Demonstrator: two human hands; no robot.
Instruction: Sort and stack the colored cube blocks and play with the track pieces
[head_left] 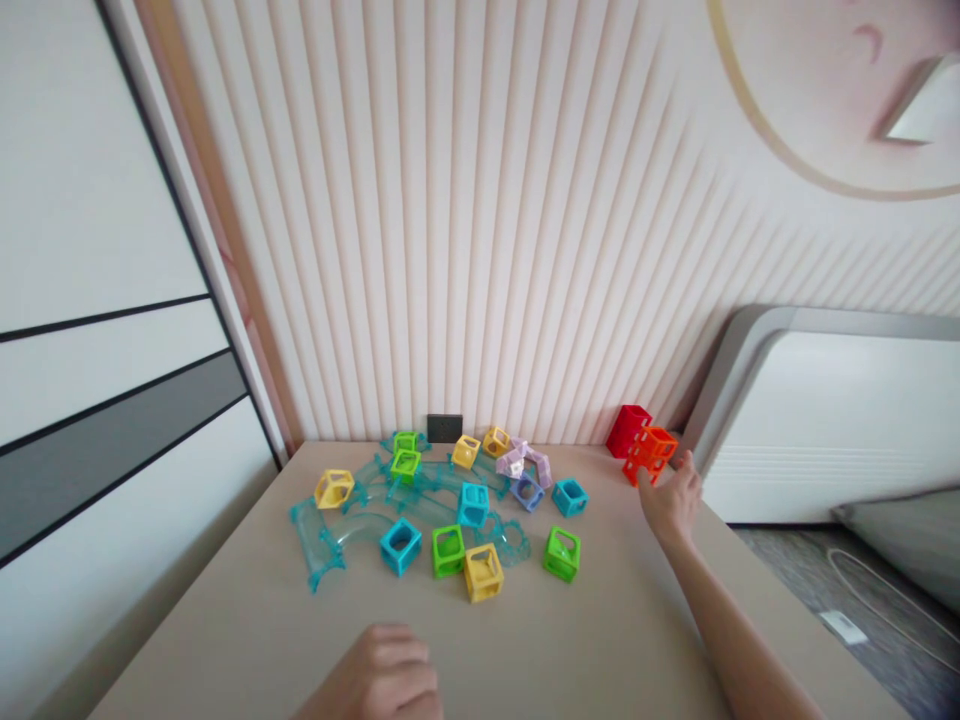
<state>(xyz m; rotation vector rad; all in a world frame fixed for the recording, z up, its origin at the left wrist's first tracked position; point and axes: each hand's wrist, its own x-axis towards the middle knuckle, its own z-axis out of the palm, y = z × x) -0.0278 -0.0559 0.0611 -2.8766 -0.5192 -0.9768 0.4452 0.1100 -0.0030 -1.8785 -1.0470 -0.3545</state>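
My right hand [673, 500] reaches to the far right of the beige table [585, 640], its fingers closed around the orange open-frame cubes [649, 452]. A red cube [627, 430] stands just behind them against the wall. My left hand [386, 678] rests on the table near the front edge with fingers curled under, nothing visible in it. In the middle lies a scatter of hollow cubes: yellow [483, 572], green [562, 553], blue [400, 545] and lilac [527, 491], mixed with clear teal curved tube pieces [322, 540].
A ribbed white wall [480, 250] rises behind the table, with a small black box [444, 427] at its foot. A panelled surface [90, 400] stands at the left. A white and grey unit [840, 420] and a cable on the floor [870, 590] lie to the right.
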